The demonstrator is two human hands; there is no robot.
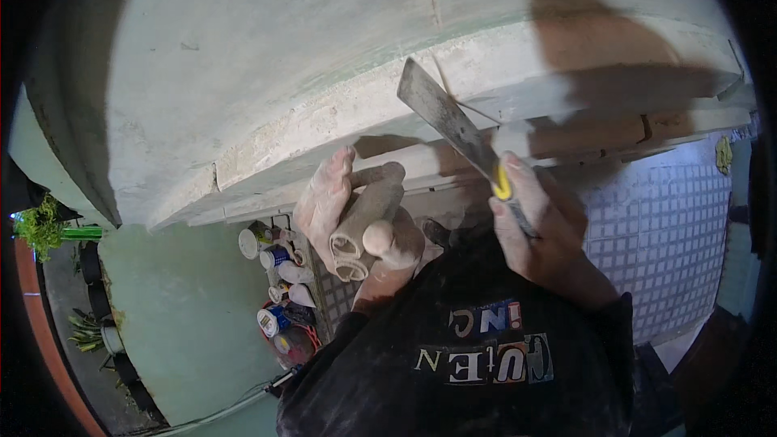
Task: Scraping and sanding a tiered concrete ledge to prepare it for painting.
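Observation:
My left hand [348,214], dusted white, is closed around a rolled sheet of sandpaper [363,222] in the middle of the view. My right hand [538,222] grips the yellow-and-black handle of a putty knife [453,125]. Its flat metal blade slants up and left, and the tip rests against a pale plastered ledge [348,117] that curves across the wall. The hand and blade cast a dark shadow on the ledge to the right.
Far below on a green floor [186,316] stand several paint cans and tubs [275,283], with a cable trailing beside them. A tiled surface [672,226] lies at the right. Potted plants [40,226] sit at the left edge. My dark shirt fills the bottom.

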